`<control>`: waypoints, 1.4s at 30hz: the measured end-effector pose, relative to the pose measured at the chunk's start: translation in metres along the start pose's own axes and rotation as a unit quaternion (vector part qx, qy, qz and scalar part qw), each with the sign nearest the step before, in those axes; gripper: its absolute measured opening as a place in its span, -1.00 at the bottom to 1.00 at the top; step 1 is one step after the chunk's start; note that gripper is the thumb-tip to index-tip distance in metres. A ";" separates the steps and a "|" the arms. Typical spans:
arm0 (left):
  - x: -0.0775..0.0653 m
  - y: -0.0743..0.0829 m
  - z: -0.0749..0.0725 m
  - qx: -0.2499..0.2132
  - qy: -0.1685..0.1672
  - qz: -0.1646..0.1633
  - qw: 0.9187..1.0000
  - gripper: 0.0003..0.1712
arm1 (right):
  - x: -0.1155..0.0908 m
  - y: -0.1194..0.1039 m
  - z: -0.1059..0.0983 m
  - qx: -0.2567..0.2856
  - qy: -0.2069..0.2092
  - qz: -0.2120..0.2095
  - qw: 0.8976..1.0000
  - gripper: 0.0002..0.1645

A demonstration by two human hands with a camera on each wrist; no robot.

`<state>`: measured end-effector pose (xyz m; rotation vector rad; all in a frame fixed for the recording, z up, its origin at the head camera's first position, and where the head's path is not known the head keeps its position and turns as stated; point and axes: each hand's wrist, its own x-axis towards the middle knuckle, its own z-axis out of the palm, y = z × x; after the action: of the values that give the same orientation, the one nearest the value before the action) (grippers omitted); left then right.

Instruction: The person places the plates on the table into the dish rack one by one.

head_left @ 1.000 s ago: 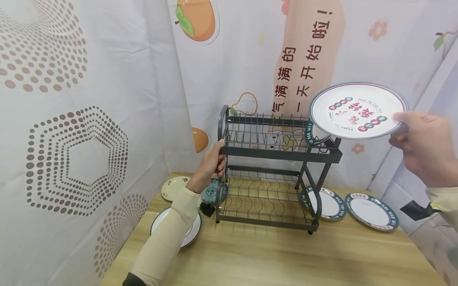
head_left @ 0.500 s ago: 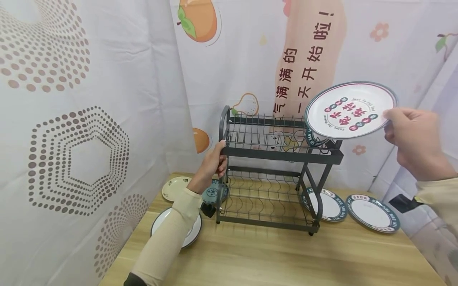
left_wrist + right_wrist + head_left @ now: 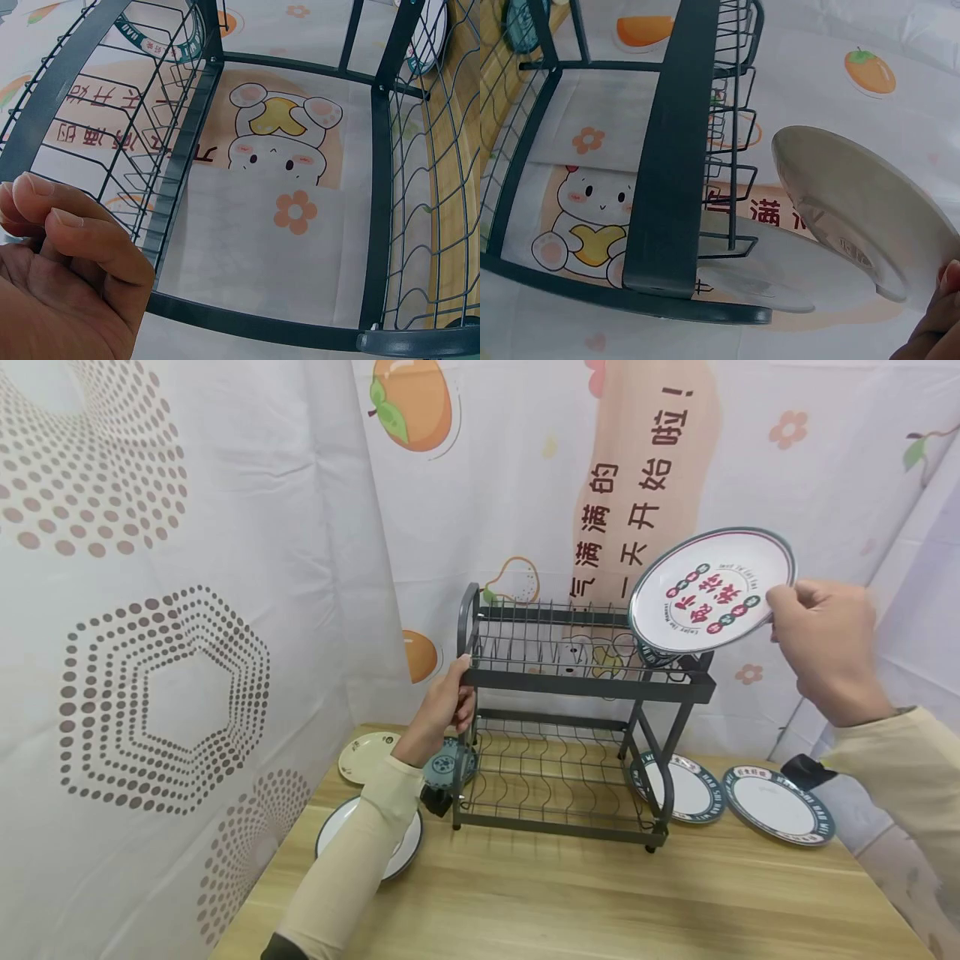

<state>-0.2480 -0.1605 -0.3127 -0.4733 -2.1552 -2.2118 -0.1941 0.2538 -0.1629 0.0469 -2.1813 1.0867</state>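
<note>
My right hand (image 3: pixel 828 643) pinches the right rim of a white oval plate (image 3: pixel 708 589) with a green edge and red printed characters. The plate is tilted above the right end of a dark two-tier dish rack (image 3: pixel 585 683), and its pale underside (image 3: pixel 855 195) shows in the right wrist view. Behind it, another plate (image 3: pixel 795 262) stands in the upper shelf, mostly covered in the head view. My left hand (image 3: pixel 445 697) grips the upper shelf's front left corner, thumb on top; curled fingers (image 3: pixel 97 240) show in the left wrist view.
Two green-rimmed plates (image 3: pixel 688 789) (image 3: pixel 780 806) lie on the wooden table (image 3: pixel 555 893) right of the rack. At its left lie a cream plate (image 3: pixel 366 758), a blue patterned dish (image 3: pixel 444 766) and a white dark-rimmed plate (image 3: pixel 405 852). Printed curtains hang behind and left.
My right hand has carried the plate leftward over the rack's right end, and the plate has tilted more steeply. The left hand stays on the rack's corner.
</note>
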 end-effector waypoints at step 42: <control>-0.001 0.001 0.002 0.002 0.007 -0.008 1.000 -0.23 | -0.002 0.002 0.085 -0.178 0.124 -0.263 0.940 -0.57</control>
<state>-0.2464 -0.1589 -0.3116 -0.4410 -2.1640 -2.2123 -0.2415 0.1937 -0.2009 0.2967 -1.9394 0.3690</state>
